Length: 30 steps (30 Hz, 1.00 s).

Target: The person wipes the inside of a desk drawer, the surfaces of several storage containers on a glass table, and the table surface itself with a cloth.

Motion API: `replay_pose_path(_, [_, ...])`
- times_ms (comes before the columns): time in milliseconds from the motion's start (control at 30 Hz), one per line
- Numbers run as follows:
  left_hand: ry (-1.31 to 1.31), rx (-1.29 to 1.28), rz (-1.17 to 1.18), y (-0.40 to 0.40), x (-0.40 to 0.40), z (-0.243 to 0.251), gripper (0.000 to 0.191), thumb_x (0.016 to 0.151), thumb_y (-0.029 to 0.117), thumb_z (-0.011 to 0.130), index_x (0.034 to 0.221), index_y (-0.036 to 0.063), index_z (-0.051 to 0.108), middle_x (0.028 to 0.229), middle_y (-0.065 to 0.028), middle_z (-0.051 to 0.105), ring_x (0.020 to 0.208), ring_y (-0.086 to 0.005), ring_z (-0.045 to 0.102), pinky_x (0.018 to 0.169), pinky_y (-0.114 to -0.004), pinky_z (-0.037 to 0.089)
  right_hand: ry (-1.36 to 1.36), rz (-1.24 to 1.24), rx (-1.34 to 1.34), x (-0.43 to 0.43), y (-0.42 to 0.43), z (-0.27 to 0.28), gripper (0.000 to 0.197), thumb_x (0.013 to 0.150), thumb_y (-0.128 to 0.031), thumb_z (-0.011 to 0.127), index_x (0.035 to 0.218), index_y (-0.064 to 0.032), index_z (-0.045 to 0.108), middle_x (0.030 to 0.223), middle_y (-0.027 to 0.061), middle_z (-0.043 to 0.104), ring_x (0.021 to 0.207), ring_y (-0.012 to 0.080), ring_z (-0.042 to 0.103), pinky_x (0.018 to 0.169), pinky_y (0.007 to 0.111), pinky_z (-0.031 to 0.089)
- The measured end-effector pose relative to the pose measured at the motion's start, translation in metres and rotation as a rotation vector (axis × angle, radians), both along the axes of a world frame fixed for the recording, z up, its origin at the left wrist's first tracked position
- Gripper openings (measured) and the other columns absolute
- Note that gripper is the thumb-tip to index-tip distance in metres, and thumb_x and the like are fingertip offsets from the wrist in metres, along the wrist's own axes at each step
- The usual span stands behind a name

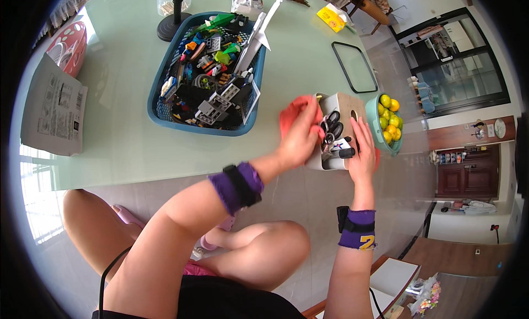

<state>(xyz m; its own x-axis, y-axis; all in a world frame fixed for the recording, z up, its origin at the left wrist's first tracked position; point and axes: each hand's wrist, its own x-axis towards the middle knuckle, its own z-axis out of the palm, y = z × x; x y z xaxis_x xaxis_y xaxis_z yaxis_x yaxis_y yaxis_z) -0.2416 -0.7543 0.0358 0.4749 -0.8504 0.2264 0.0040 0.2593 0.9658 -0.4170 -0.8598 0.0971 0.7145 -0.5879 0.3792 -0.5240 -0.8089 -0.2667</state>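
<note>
My left hand grips a coral-red cloth against the left side of a desktop organizer box. The box is pale, with a wooden tissue lid that has an oval slot. My right hand holds the box at its right side, fingers laid straight along the lid. A patch of red shows beside that palm; what it belongs to is hidden. Between my hands, black-handled scissors and a dark cylindrical item stand in the open compartment.
A blue plastic basket heaped with toy building bricks stands left on the glass-topped table. Right of the box is a green basket of citrus fruit. Further back lie a black rectangular frame and a yellow tissue pack.
</note>
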Motion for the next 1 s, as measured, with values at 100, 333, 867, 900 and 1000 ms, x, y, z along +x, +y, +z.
replay_pose_path(100, [0.007,0.000,0.036,-0.021,0.030,-0.012,0.066,0.091,0.004,0.042,0.154,0.0017,0.024,0.153,-0.0216,0.038,0.144,-0.0298,0.033,0.116,-0.034,0.026,-0.017,0.013,0.000,0.005,0.001,-0.001,0.041,0.095,-0.016,0.057,0.137,-0.0182,0.059,0.145,0.0102,0.052,0.138,0.0336,0.043,0.111,0.043,0.035])
replay_pose_path(333, [-0.151,0.340,0.042,-0.018,0.019,0.005,0.063,0.089,0.008,0.048,0.148,-0.0010,0.027,0.141,-0.0296,0.045,0.134,-0.0408,0.043,0.111,-0.040,0.036,-0.017,-0.005,-0.030,0.003,-0.001,-0.006,0.039,0.098,-0.022,0.053,0.136,-0.0183,0.059,0.145,0.0102,0.052,0.136,0.0341,0.044,0.111,0.043,0.035])
replay_pose_path(867, [-0.326,0.240,0.007,0.075,-0.078,-0.024,0.074,0.084,0.001,0.053,0.151,-0.0041,0.023,0.139,-0.0296,0.047,0.131,-0.0413,0.046,0.108,-0.042,0.040,0.012,-0.116,-0.038,0.007,0.001,-0.006,0.041,0.097,-0.021,0.051,0.138,-0.0199,0.057,0.146,0.0104,0.051,0.136,0.0324,0.044,0.111,0.040,0.036])
replay_pose_path(900, [-0.317,0.201,-0.030,0.080,-0.077,-0.026,0.074,0.083,-0.001,0.053,0.151,-0.0032,0.025,0.138,-0.0282,0.049,0.128,-0.0407,0.049,0.106,-0.042,0.042,0.019,-0.115,-0.025,0.008,0.001,-0.005,0.042,0.097,-0.020,0.049,0.138,-0.0166,0.057,0.146,0.0132,0.050,0.136,0.0333,0.044,0.111,0.039,0.035])
replay_pose_path(1000, [-0.299,0.154,-0.060,0.090,-0.078,-0.026,0.073,0.082,-0.004,0.052,0.151,-0.0013,0.028,0.134,-0.0259,0.052,0.123,-0.0394,0.053,0.102,-0.041,0.044,0.015,-0.113,-0.023,0.007,0.001,-0.004,0.042,0.097,-0.019,0.049,0.138,-0.0167,0.057,0.146,0.0130,0.050,0.136,0.0331,0.044,0.111,0.039,0.035])
